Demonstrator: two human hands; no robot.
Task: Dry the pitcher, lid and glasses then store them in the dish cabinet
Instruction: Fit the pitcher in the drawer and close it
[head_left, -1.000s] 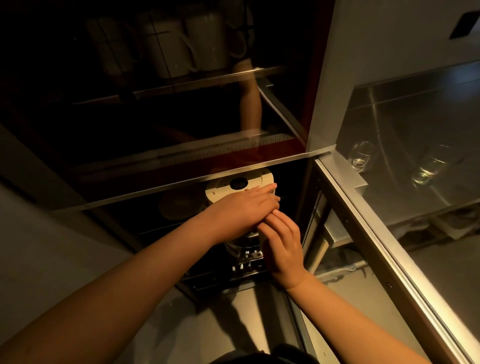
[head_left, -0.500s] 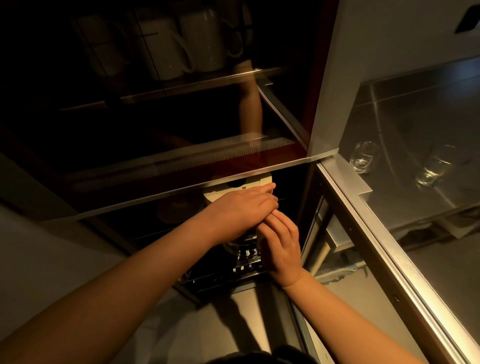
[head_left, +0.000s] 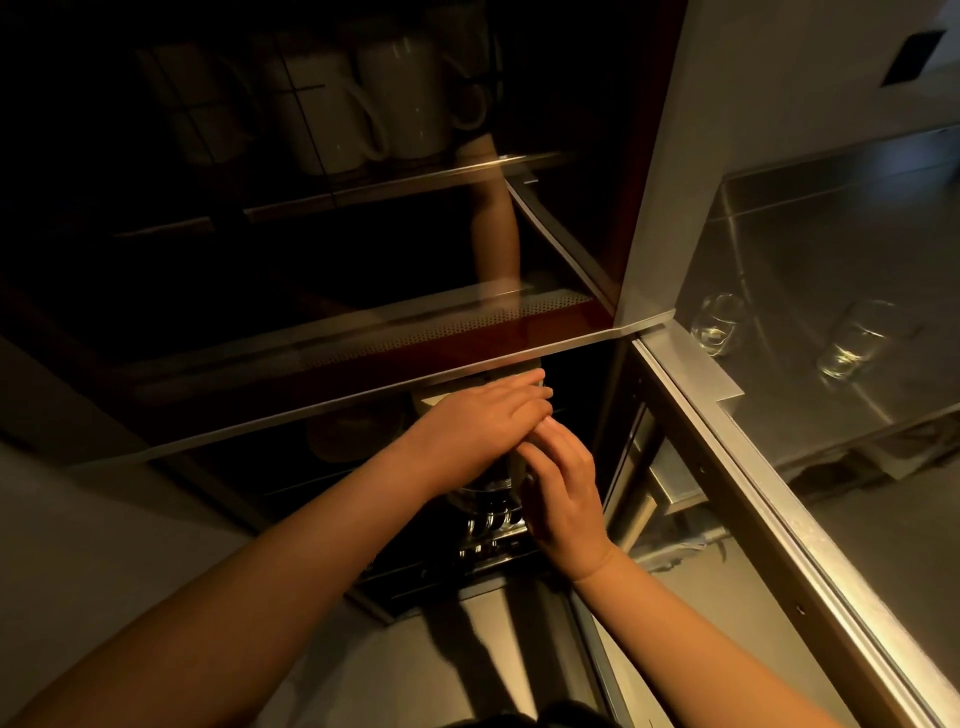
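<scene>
Inside the lower compartment of the dish cabinet (head_left: 519, 358) stands the glass pitcher (head_left: 483, 493) on a wire rack. Its cream lid (head_left: 434, 404) is almost fully hidden under my left hand (head_left: 478, 423), which lies flat on top of it. My right hand (head_left: 563, 493) wraps the pitcher's right side, near the handle, fingers curled. Two clear glasses, one nearer (head_left: 719, 322) and one farther right (head_left: 852, 343), stand on the steel counter to the right.
The raised glass cabinet door (head_left: 311, 234) hangs above my hands and reflects my arm. White mugs (head_left: 363, 104) sit on an upper shelf. A round plate (head_left: 353, 431) lies left of the pitcher. The steel counter (head_left: 831, 249) edge runs diagonally at right.
The pitcher has gone further back under the door's edge, so less of the lid shows. Both hands kept their hold and moved slightly inward with it.
</scene>
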